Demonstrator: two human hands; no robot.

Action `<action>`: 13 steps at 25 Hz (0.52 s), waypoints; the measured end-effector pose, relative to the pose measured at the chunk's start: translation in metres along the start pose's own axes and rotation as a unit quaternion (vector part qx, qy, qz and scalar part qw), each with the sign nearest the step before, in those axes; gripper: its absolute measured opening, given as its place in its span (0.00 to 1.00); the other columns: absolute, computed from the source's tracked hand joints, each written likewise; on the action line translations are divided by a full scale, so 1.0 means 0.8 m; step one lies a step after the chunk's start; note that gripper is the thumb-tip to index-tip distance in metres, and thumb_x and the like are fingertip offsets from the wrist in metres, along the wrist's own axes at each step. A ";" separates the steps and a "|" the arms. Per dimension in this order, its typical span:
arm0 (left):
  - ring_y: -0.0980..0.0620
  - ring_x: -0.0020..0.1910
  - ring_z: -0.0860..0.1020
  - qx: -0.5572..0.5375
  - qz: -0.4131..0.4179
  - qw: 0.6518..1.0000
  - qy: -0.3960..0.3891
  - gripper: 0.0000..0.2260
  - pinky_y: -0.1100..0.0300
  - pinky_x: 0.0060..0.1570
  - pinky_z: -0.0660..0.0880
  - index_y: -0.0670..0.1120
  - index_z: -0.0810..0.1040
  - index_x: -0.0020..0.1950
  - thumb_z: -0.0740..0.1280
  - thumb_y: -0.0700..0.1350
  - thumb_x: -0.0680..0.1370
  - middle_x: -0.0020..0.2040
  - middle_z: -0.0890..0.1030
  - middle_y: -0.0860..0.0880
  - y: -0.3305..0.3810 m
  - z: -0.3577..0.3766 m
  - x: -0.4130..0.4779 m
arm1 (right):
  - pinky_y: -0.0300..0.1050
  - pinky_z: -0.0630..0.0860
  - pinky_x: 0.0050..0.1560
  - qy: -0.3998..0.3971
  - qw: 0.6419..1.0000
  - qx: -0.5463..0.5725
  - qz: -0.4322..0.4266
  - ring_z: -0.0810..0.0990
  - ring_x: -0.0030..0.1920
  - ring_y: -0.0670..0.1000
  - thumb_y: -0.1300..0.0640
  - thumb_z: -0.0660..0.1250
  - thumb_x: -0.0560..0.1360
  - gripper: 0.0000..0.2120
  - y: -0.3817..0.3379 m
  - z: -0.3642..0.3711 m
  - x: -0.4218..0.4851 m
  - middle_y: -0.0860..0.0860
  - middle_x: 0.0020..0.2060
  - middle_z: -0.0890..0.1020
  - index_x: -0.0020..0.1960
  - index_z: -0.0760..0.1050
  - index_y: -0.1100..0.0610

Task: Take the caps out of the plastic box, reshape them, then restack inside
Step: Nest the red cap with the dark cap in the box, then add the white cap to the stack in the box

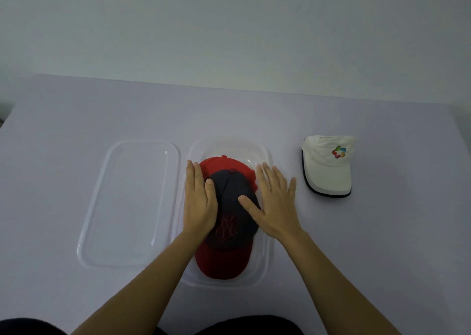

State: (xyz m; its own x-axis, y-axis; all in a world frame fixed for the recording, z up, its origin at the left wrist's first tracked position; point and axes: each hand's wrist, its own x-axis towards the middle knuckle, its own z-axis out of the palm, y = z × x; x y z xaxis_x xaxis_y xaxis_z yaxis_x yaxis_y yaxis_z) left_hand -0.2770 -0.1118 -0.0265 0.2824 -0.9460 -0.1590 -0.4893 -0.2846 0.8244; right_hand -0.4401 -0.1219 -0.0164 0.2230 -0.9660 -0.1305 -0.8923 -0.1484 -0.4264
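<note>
A clear plastic box (265, 263) stands in the middle of the table. Inside it lies a dark navy cap (233, 207) with a red embroidered logo and a red brim, on top of a red cap (224, 162) whose back edge shows behind it. My left hand (200, 202) lies flat against the left side of the navy crown, fingers together. My right hand (275, 202) rests on its right side with fingers spread, the thumb on the crown. Neither hand grips anything. A white cap (327, 165) with a coloured logo sits on the table to the right of the box.
The box's clear lid (130, 202) lies flat on the table just left of the box. The table (382, 245) is pale grey and ends at a plain wall behind. My dark clothing shows at the bottom edge.
</note>
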 end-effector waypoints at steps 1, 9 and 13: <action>0.62 0.74 0.45 -0.009 0.009 1.000 0.019 0.23 0.64 0.74 0.45 0.45 0.47 0.78 0.49 0.45 0.84 0.79 0.47 0.51 0.013 0.001 -0.004 | 0.57 0.37 0.74 0.032 0.999 0.042 0.000 0.44 0.77 0.50 0.25 0.35 0.68 0.46 0.007 -0.006 -0.005 0.51 0.77 0.50 0.77 0.46 0.53; 0.59 0.75 0.51 -0.040 0.097 0.990 -0.095 0.23 0.74 0.69 0.45 0.45 0.51 0.77 0.51 0.46 0.83 0.77 0.53 0.54 0.138 0.101 -0.021 | 0.50 0.56 0.73 0.180 0.959 0.165 0.143 0.58 0.74 0.56 0.42 0.52 0.77 0.32 0.130 -0.056 -0.010 0.58 0.74 0.61 0.74 0.57 0.60; 0.49 0.76 0.55 -0.061 -0.075 0.978 -0.185 0.25 0.54 0.75 0.53 0.45 0.51 0.78 0.53 0.49 0.83 0.79 0.54 0.47 0.151 0.184 0.000 | 0.55 0.62 0.69 0.152 0.942 0.197 0.225 0.63 0.70 0.61 0.44 0.55 0.74 0.31 0.219 -0.067 -0.003 0.62 0.69 0.66 0.71 0.62 0.63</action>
State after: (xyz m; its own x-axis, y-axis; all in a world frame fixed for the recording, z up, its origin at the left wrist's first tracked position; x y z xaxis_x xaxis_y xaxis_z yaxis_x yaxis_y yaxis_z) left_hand -0.4575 -0.1686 -0.0064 0.0146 -0.8924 -0.4510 -0.3572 -0.4260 0.8312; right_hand -0.6176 -0.1570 -0.0429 -0.3194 -0.9370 -0.1413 -0.6417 0.3236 -0.6953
